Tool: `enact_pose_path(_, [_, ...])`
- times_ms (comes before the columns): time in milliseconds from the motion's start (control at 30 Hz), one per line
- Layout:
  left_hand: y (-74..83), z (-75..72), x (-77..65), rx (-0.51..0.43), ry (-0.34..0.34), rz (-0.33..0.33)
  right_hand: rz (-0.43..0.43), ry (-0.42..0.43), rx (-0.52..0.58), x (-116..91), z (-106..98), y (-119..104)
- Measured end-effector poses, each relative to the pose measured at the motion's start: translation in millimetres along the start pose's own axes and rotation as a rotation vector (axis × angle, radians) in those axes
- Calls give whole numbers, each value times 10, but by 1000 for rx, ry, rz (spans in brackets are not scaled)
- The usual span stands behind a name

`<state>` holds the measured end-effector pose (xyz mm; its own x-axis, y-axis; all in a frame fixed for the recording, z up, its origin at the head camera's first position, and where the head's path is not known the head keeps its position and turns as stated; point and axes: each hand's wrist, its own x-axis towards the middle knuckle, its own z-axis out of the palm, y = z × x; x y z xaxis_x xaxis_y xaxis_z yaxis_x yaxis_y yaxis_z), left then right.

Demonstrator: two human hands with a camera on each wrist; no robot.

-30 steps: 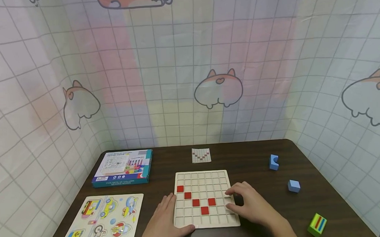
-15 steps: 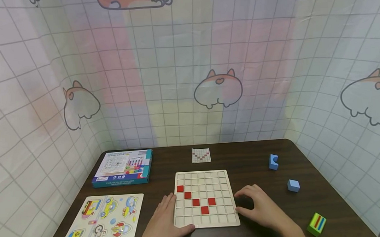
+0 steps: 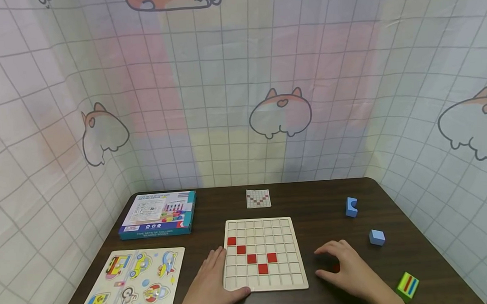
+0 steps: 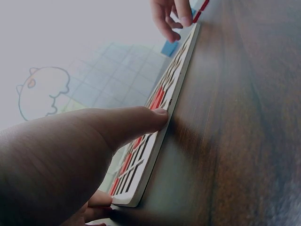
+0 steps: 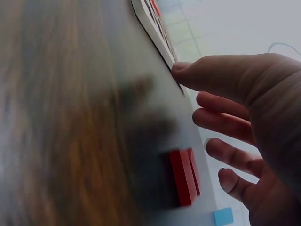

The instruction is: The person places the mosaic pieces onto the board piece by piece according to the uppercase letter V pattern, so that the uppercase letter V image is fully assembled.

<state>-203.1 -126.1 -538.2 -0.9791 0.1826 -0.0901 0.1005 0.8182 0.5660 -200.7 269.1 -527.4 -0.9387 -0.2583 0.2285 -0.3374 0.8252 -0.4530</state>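
Observation:
A cream gridded board (image 3: 261, 285) lies flat on the table, with several red square tiles (image 3: 263, 269) in its cells, along a V-like line. My left hand (image 3: 210, 280) rests at its lower left corner, fingers straight along the left side, thumb touching the front edge. Right of the board, my right hand (image 3: 346, 272) hovers over the table with fingers loosely bent and thumb apart; nothing is between them. Beneath it, loose red tiles (image 5: 183, 178) show in the right wrist view, mostly hidden in the head view.
Behind the board lies a small pattern card (image 3: 258, 199). At left are a boxed set (image 3: 156, 214) and a vehicle picture board (image 3: 152, 269). A blue notched block (image 3: 351, 207), a blue cube (image 3: 377, 237) and a green striped block (image 3: 407, 287) stand at right.
My right hand has drawn away from the board's right edge, moving right over the loose red tiles. The left hand stays at the corner, and the board's tiles look unchanged.

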Motion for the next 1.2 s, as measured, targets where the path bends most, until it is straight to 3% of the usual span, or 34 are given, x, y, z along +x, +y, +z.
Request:
enact_pose_path(533, [9, -12, -7, 0, 5, -1, 67, 21, -11, -184, -75, 210])
enact_pose_path(1200, [-5, 7, 11, 0, -8, -15, 83, -54, 6, -340, -171, 349])
